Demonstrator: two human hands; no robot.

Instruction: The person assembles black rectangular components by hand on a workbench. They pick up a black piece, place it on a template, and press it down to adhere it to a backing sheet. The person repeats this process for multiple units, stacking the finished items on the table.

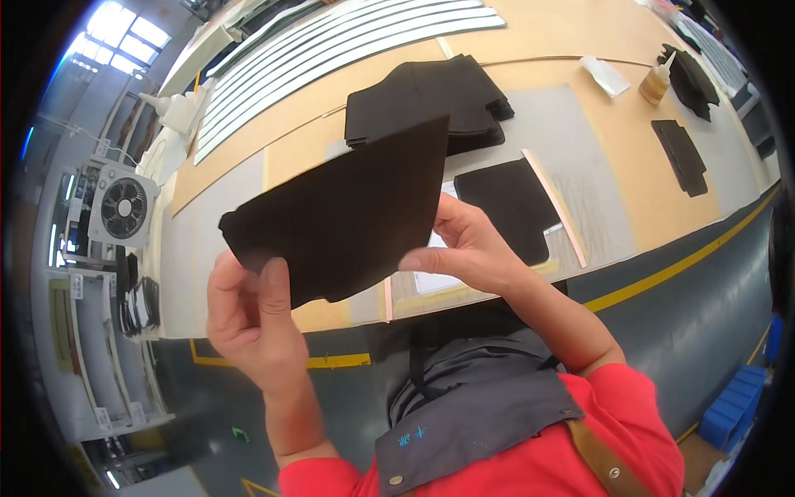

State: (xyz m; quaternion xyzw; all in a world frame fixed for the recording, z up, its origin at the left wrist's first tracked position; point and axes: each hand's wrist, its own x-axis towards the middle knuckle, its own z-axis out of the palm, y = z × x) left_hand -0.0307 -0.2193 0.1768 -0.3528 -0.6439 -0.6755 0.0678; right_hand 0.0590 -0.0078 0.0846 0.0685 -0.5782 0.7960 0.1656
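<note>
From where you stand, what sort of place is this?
Likely a workshop or small production floor: dark cut pieces stacked on a long worktable, and yellow floor lines beside it.

Held panel was plain near-black brown, no pattern. Same dark shade on the stack, the flat piece and the small notched piece. Bench was tan with pale grey patches. Long strips made white-and-dark stripes. Thin edge strip: pale pink. Crumpled paper: white. Bottle: amber, with whitish nozzle. Apron was solid charcoal, light-blue lettering; shirt plain red; strap brown. Floor was grey-green, yellow lines. Crate: blue. Fan: white frame, black centre.
</note>
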